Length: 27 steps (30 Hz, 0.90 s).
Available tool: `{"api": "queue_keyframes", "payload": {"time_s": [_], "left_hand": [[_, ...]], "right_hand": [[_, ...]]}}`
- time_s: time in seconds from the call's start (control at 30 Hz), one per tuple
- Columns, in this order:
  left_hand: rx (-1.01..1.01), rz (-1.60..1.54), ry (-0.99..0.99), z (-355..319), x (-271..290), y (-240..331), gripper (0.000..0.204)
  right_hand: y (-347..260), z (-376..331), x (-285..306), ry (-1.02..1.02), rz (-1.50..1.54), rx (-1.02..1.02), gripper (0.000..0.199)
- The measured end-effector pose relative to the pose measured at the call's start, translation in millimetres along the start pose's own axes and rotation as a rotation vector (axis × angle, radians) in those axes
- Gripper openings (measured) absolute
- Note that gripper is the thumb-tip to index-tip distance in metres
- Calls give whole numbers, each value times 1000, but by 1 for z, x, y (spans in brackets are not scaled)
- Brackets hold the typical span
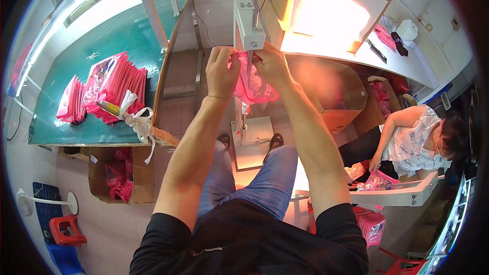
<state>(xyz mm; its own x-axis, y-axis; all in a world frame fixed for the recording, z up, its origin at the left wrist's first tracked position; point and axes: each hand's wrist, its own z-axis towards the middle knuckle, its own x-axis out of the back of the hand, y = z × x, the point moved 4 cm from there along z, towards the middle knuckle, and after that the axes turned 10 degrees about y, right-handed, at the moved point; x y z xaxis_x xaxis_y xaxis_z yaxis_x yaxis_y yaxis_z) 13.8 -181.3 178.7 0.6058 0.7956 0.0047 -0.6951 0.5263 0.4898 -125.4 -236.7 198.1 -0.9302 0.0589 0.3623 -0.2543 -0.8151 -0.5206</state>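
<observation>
Pink plastic bag [250, 84], held up at the centre of the view, directly beneath the head of a grey-white press machine [248, 23] on its upright column. The bag hangs crumpled between both hands; its lower loop droops to the right, and its upper edge is hidden behind the fingers and the machine head.

Left hand [222, 71]: forearm raised from the lower edge, wrist straight, back of the hand toward the camera, fingers curled shut over the bag's upper left edge. Right hand [270, 63]: forearm rising in parallel, fingers pinched closed on the bag's upper right part, just under the machine head. The two hands are near each other, with the bag between them. Fingertips of both are concealed by the knuckles and the bag, so the exact grip cannot be made out.

Below the hands, the machine's base plate [253, 140] lies between the person's two shoes; knees in blue jeans cover its near part.

Left: a green table [76, 86] carrying stacks of pink bags [114, 84], and a cardboard box [122, 173] under its near edge. Far right: an open cardboard carton [326, 5], its inside washed out by glare. Near right: another seated person [412, 140], partly cut by the dark rim, with one hand on pink bags at a second machine.
</observation>
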Motion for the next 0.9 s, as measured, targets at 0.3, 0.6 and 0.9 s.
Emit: {"api": "queue_keyframes", "payload": {"time_s": [0.3, 0.6, 0.9], "left_hand": [[118, -140, 25, -10, -1, -1, 16], [64, 33, -69, 6, -6, -1, 11], [264, 114, -176, 7, -5, 6, 13]], "right_hand": [[-2, -7, -1, 85, 87, -34, 22], [-5, -5, 0, 95, 2, -49, 20], [-13, -1, 25, 79, -331, -102, 18]]}}
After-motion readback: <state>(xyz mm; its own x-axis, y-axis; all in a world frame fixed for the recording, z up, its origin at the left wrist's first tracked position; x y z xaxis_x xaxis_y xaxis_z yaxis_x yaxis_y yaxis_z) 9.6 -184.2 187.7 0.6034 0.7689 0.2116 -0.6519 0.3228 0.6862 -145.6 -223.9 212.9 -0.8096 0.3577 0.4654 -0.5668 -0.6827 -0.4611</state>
